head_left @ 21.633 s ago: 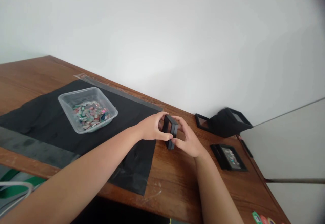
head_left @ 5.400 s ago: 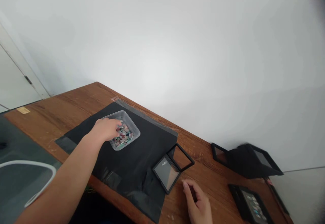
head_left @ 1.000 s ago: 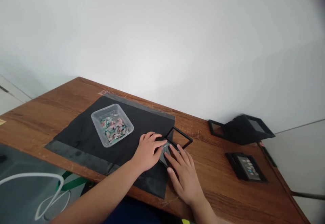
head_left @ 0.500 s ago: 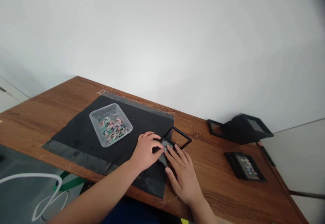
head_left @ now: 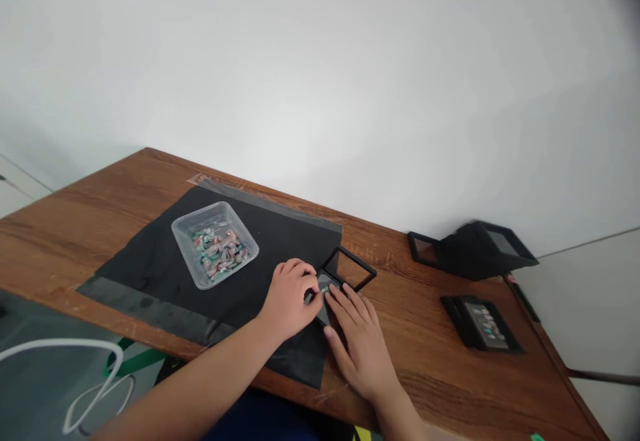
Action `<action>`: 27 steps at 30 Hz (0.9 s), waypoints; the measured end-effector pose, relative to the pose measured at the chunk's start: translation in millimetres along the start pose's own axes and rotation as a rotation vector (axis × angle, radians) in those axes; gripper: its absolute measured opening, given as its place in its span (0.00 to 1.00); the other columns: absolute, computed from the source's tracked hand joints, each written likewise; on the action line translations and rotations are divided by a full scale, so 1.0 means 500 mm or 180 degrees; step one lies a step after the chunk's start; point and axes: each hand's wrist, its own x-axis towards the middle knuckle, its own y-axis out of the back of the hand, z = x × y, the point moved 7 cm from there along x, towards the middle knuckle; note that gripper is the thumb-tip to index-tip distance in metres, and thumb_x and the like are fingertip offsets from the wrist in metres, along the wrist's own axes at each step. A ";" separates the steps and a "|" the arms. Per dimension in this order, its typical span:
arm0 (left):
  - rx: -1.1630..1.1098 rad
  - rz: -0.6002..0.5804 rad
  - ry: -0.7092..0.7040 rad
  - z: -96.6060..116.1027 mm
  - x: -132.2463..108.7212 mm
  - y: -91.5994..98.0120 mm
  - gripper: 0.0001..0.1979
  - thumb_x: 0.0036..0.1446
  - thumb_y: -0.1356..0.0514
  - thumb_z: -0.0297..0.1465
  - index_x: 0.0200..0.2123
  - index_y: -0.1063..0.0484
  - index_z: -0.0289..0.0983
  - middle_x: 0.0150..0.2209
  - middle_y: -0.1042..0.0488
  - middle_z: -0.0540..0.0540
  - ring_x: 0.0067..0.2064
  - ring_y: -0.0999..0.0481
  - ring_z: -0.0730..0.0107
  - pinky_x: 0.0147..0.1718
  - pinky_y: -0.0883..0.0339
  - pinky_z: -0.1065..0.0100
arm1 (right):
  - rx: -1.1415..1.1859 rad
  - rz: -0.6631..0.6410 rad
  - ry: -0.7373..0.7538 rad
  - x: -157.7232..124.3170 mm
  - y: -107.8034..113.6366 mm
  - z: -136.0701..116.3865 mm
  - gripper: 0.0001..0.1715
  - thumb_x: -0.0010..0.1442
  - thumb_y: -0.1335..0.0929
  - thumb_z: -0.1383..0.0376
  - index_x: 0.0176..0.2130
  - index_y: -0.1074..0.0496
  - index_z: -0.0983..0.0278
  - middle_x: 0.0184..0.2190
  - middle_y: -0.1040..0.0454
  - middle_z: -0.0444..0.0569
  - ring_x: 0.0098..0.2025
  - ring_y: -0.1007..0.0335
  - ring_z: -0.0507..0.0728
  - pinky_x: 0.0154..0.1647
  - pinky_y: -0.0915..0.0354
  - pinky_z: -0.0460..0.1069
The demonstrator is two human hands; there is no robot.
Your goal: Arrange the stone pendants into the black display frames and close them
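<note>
A hinged black frame [head_left: 357,268] lies unfolded at the right edge of a black mat [head_left: 280,238], partly hidden by both hands. My left hand [head_left: 291,298] is over its left side, thumb and forefinger curled close together; whatever may be between them is too small to make out. My right hand [head_left: 356,338] rests with fingers spread on the frame's near half, fingertips beside a small pale piece [head_left: 326,290]. Left of the hands, a clear plastic tub [head_left: 187,241] holds several small green, pink and whitish pieces [head_left: 223,254].
On the right of the wooden table [head_left: 410,314] stand a stack of black frames [head_left: 467,254] and a closed black frame with small pieces inside [head_left: 485,324]. A white wall is behind. A white cable [head_left: 65,343] hangs at lower left.
My left thumb and forefinger have drawn back slightly from the small piece and curled closer together. My right hand has barely moved. The whole view has shifted a little.
</note>
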 end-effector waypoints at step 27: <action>-0.0226 -0.0168 -0.0103 -0.006 0.002 -0.007 0.18 0.56 0.38 0.24 0.50 0.25 0.43 0.52 0.23 0.45 0.57 0.31 0.53 0.55 0.37 0.51 | 0.0394 0.0190 0.0379 -0.008 0.022 -0.021 0.27 0.62 0.29 0.58 0.60 0.27 0.58 0.60 0.25 0.52 0.67 0.37 0.69 0.65 0.40 0.69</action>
